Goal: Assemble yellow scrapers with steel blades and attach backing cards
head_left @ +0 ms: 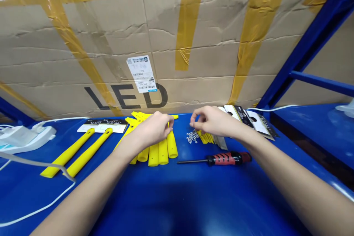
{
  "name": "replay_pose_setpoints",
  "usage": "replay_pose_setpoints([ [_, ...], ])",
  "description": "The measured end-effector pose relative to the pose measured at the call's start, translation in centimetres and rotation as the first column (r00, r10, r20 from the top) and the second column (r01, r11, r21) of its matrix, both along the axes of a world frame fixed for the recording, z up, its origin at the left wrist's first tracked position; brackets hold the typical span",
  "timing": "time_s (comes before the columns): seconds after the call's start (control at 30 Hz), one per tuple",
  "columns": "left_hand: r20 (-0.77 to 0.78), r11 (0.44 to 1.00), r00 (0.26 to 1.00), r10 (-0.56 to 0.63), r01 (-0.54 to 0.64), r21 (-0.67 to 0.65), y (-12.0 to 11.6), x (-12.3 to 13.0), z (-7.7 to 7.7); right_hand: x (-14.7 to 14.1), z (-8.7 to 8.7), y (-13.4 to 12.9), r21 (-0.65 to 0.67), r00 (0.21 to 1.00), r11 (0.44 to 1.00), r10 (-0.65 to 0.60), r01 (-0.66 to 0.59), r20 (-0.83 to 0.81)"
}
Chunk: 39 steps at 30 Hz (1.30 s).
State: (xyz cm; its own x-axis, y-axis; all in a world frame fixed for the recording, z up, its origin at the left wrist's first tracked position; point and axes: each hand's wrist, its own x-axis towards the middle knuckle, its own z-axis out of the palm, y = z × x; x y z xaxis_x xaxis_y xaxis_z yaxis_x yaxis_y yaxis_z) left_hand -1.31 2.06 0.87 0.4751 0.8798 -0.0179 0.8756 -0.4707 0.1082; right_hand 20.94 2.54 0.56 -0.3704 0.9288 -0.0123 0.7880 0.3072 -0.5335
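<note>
My left hand [156,127] is over a fan of several yellow handles [163,151], its fingers curled together near their right side; what it grips, if anything, is hidden. My right hand [207,120] hovers just above a small pile of silvery screws [191,137], thumb and index finger drawn together; anything between them is too small to name. Under the right hand lie small yellow pieces [205,137] beside thin grey blades [220,142]. A red and black screwdriver [228,158] lies below the screws, its shaft pointing left.
Two yellow handles [88,151] lie at left by a printed card [103,125]. A white power strip [29,140] and cables are far left. More cards [258,121] lie right. A large carton [116,62] stands behind the blue surface [166,199], near blue posts.
</note>
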Motion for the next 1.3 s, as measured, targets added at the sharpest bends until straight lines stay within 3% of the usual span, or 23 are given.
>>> replay_pose_setpoints([
  [0.2, -0.013, 0.996, 0.996, 0.093, -0.092, 0.019, 1.1, -3.8, 3.6, -3.8, -1.4, -0.6, -0.038, 0.999, 0.999, -0.014, 0.012, -0.047],
  [0.3, -0.214, 0.966, 0.946, 0.245, -0.257, -0.028, 1.2, -6.3, 5.0, -5.3, -1.7, -0.3, -0.024, 0.998, 1.0, -0.011, 0.009, -0.055],
  [0.5, -0.421, 0.877, 0.826, 0.374, -0.462, -0.128, 0.8, -8.2, 3.9, -8.1, -1.1, -0.2, 0.042, 0.993, 0.997, 0.065, -0.061, -0.101],
  [0.67, -0.421, 0.843, 0.832, 0.362, -0.484, -0.232, 1.2, -8.5, 2.7, -9.9, -0.4, -0.4, 0.038, 0.986, 0.994, 0.103, -0.098, -0.133],
  [0.87, -0.356, 0.798, 0.844, 0.402, -0.514, -0.316, 1.6, -9.5, 2.6, -10.7, -0.4, -0.4, 0.049, 0.986, 0.994, 0.102, -0.096, -0.135],
  [1.3, -0.34, 0.86, 0.818, 0.464, -0.508, -0.047, 0.5, -8.9, 4.4, -9.4, -0.2, -0.5, 0.021, 0.977, 0.993, 0.117, -0.115, -0.177],
])
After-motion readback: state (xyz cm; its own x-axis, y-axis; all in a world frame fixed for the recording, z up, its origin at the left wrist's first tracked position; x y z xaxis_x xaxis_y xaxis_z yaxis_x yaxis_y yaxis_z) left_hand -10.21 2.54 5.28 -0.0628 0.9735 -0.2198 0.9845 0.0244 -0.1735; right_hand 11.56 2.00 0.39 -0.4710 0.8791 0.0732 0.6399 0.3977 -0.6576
